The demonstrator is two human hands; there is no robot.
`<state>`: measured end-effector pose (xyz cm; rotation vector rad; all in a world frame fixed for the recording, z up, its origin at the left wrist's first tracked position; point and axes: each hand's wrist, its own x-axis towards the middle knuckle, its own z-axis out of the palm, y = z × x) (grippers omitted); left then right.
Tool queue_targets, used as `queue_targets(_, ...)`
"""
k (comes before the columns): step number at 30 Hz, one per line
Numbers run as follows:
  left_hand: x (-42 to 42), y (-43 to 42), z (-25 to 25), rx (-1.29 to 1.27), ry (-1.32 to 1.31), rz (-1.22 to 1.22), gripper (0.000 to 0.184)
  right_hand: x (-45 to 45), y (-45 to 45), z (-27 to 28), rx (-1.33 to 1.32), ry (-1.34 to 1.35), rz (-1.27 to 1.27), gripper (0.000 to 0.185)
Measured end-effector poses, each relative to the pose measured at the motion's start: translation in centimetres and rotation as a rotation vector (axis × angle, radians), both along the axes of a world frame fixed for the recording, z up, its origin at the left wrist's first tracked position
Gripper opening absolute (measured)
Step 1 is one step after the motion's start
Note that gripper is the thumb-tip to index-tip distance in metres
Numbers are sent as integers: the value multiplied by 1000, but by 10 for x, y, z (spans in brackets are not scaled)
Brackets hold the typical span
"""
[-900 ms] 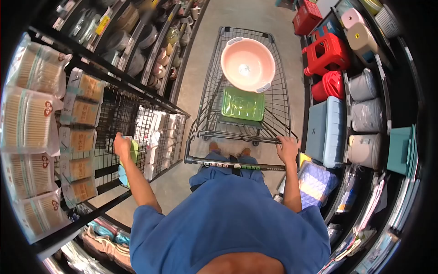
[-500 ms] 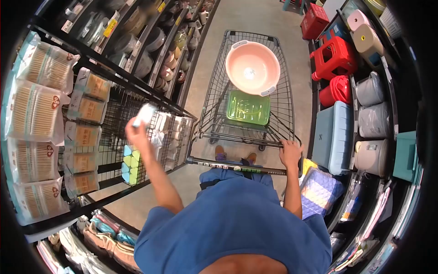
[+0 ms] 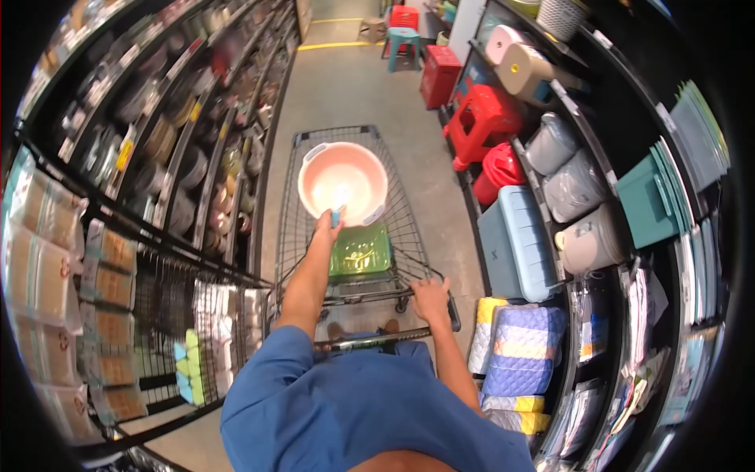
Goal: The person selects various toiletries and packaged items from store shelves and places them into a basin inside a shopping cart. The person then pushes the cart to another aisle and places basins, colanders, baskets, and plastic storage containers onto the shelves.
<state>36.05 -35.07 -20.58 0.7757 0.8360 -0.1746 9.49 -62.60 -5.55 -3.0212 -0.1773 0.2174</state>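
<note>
My left hand [image 3: 329, 224] reaches over the cart, closed around a small light-blue item [image 3: 336, 217] at the near edge of the pink basin [image 3: 322, 185]. The basin lies in the wire shopping cart [image 3: 287, 228], its inside facing up. Nearer to me in the cart is a green see-through container [image 3: 362, 253], partly hidden by my left forearm. My right hand [image 3: 431, 300] rests on the cart's near right rim, with its fingers spread.
Shelves of glassware and jars [image 3: 145, 102] line the left, with packs of sticks [image 3: 43, 263] and a wire rack of green and blue packs [image 3: 189, 366] nearer. On the right are red stools [image 3: 481, 122], a blue bin [image 3: 523, 244] and quilted packs [image 3: 523, 346].
My left hand has moved from the wire rack on the left to over the cart, carrying the small item. The view has swung, showing more of the aisle ahead. My right hand stays on the cart.
</note>
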Motion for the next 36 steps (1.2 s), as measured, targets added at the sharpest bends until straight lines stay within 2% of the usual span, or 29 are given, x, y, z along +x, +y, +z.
queue_targets(1, 0, -6, 7, 79, 26, 13, 36, 0, 0, 0, 13, 1, -10, 32)
queue_targets(4, -6, -9, 20, 42, 102, 30, 36, -3, 1, 2, 10, -3, 3, 33)
queue_targets(6, -16, -12, 33, 136, 140, 47, 35, -3, 3, 1, 46, -14, -6, 33)
queue_targets(9, -62, -3, 66, 34, -108, -377, 29, -3, 8, -6, 40, -15, -22, 33)
queue_targets(11, -124, -5, 131, 172, -321, -649, 15, -4, 11, -4, 68, 5, -31, 32)
queue_targets(13, -175, 6, 159, 407, -510, -985, 16, -2, 15, 0, 87, 18, -54, 33)
queue_targets(14, -200, 12, 171, 690, -695, -1105, 20, -3, 17, 3, 90, 43, -5, 33)
queue_targets(15, -221, 15, 190, 728, -626, -1164, 23, -3, 19, 5, 77, 39, -33, 35)
queue_targets(16, -238, 17, 196, 971, -720, -1203, 24, 0, 21, 5, 68, 33, -46, 36)
queue_targets(17, -253, 19, 190, 1116, -825, -1099, 25, 2, 20, 1, 40, 17, -36, 37)
queue_targets(19, -281, 17, 181, 1376, -857, -786, 24, 2, 22, -8, 3, 12, -48, 40)
queue_targets(20, -292, 13, 183, 1402, -772, -729, 24, 3, 25, -8, -17, 28, -92, 41)
queue_targets(22, -306, 3, 196, 1244, -696, -582, 17, 0, 42, 23, 30, -111, -10, 46)
queue_targets(24, -317, 9, 203, 1253, -694, -477, 14, 3, 61, 32, 60, -173, 106, 50)
queue_targets(26, -321, 15, 208, 1253, -726, -395, 10, 14, 77, 32, 314, -39, 267, 52)
queue_targets(28, -330, 38, 214, 1454, -732, -86, 9, 24, 88, 14, 295, 26, 284, 50)
queue_targets(30, -341, 66, 211, 1558, -567, 130, 7, 35, 92, -9, 312, 192, 395, 48)
queue_targets(31, -351, 86, 200, 1439, -400, 282, 7, 39, 98, -16, 203, 292, 432, 47)
queue_targets(32, -358, 110, 179, 1308, -242, 429, 7, 43, 101, -16, 214, 287, 423, 47)
queue_targets(34, -372, 147, 127, 917, -114, 650, 10, 42, 97, -13, 225, 342, 419, 45)
queue_targets(36, -392, 189, 87, 384, -1, 696, 24, 42, 95, -18, 234, 315, 424, 45)
